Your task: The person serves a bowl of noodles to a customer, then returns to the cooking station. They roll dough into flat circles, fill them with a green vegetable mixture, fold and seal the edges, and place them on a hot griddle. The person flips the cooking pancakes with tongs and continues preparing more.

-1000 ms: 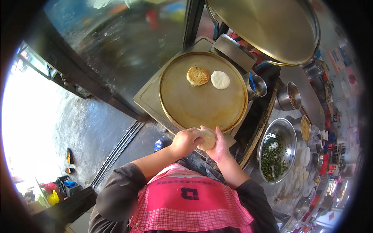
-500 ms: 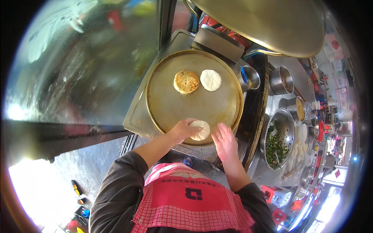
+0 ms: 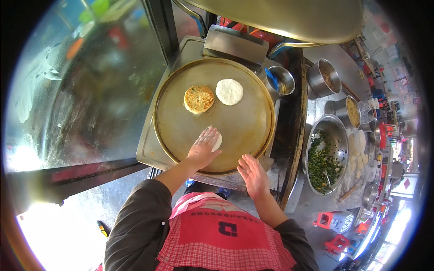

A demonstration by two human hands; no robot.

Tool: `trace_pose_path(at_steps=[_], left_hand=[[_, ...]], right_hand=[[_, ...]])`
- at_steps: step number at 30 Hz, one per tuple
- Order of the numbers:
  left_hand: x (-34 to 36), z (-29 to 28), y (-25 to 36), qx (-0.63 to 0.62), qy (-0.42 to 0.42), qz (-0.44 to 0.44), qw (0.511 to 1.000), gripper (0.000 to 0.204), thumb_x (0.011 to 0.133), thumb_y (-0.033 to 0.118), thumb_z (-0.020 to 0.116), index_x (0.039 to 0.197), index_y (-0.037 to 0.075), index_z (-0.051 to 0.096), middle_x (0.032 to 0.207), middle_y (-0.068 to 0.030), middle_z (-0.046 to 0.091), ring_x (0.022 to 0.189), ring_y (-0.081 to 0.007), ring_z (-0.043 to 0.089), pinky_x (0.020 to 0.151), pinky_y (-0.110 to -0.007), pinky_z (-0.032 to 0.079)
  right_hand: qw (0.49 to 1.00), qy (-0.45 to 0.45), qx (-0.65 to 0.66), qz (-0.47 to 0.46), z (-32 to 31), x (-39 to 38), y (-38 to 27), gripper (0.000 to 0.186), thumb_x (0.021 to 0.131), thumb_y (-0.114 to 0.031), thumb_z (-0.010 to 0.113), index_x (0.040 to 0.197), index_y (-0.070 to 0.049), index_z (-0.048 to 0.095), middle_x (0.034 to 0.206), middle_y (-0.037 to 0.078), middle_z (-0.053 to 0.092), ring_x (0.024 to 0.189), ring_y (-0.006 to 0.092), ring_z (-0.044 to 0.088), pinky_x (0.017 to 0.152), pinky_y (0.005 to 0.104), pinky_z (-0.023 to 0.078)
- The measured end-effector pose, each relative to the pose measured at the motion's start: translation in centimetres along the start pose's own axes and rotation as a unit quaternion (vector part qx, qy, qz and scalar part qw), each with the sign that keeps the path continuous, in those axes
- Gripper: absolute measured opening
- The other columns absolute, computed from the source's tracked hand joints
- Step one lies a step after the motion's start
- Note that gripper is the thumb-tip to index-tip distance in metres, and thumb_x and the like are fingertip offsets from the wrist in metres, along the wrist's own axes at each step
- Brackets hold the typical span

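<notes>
A wide round griddle (image 3: 246,140) with a raised rim lies in front of me. Near its front, my left hand (image 3: 203,147) rests flat over a pale dough flatbread (image 3: 217,141), fingers stretched out and covering most of it. My right hand (image 3: 253,175) hovers by the griddle's front right rim, fingers extended, holding nothing. Farther back on the griddle sit a browned flatbread (image 3: 199,99) with green flecks and, to its right, a white uncooked one (image 3: 229,92).
A big metal lid (image 3: 289,18) is raised behind the griddle. To the right stand a steel bowl of chopped greens (image 3: 323,167) with a spoon, a pot (image 3: 323,77), a pot of filling (image 3: 352,113) and a small pot (image 3: 281,81). A glass panel (image 3: 90,99) borders the left.
My left hand has gone from gripping the dough's edge to lying flat on it, on the griddle. My right hand has drawn slightly back from the dough. The view has shifted.
</notes>
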State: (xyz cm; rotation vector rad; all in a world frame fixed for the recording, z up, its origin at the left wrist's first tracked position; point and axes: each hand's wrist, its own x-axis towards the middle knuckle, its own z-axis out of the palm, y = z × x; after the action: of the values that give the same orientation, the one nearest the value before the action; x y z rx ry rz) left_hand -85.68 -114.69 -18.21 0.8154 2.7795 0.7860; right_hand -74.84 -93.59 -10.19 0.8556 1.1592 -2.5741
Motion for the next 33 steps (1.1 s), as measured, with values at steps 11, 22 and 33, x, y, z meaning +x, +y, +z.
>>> trace_pose_path(at_steps=[11, 22, 33], left_hand=[[1.5, 1.6, 1.4, 0.129, -0.108, -0.034, 0.985, 0.074, 0.095, 0.042, 0.046, 0.149, -0.001, 0.019, 0.158, -0.0152, 0.016, 0.148, -0.0267, 0.009, 0.120, -0.041, 0.008], [4.2, 6.0, 2.9, -0.020, 0.028, -0.322, 0.946, 0.071, 0.097, 0.042, 0.043, 0.150, 0.002, 0.018, 0.159, -0.0131, 0.012, 0.148, -0.0253, 0.006, 0.120, -0.041, 0.009], [4.5, 6.9, 3.6, 0.017, 0.042, -0.330, 0.943, 0.071, 0.096, 0.037, 0.046, 0.150, 0.001, 0.017, 0.159, -0.0138, 0.015, 0.148, -0.0264, 0.006, 0.120, -0.042, 0.006]], right_hand=[[0.998, -0.048, 0.006, 0.034, -4.7, -1.3, -1.5, 0.048, 0.100, -0.035, 0.046, 0.133, -0.002, 0.048, 0.140, 0.012, 0.045, 0.129, 0.0251, 0.043, 0.109, 0.0418, 0.034], [0.996, -0.075, 0.021, 0.040, -8.1, -2.6, -2.8, 0.046, 0.100, -0.036, 0.044, 0.132, -0.004, 0.048, 0.140, 0.009, 0.047, 0.129, 0.0243, 0.043, 0.109, 0.0419, 0.034], [0.997, -0.058, 0.031, 0.040, -10.0, -3.4, -2.8, 0.045, 0.101, -0.036, 0.044, 0.130, -0.002, 0.049, 0.139, 0.010, 0.048, 0.129, 0.0256, 0.045, 0.109, 0.0419, 0.035]])
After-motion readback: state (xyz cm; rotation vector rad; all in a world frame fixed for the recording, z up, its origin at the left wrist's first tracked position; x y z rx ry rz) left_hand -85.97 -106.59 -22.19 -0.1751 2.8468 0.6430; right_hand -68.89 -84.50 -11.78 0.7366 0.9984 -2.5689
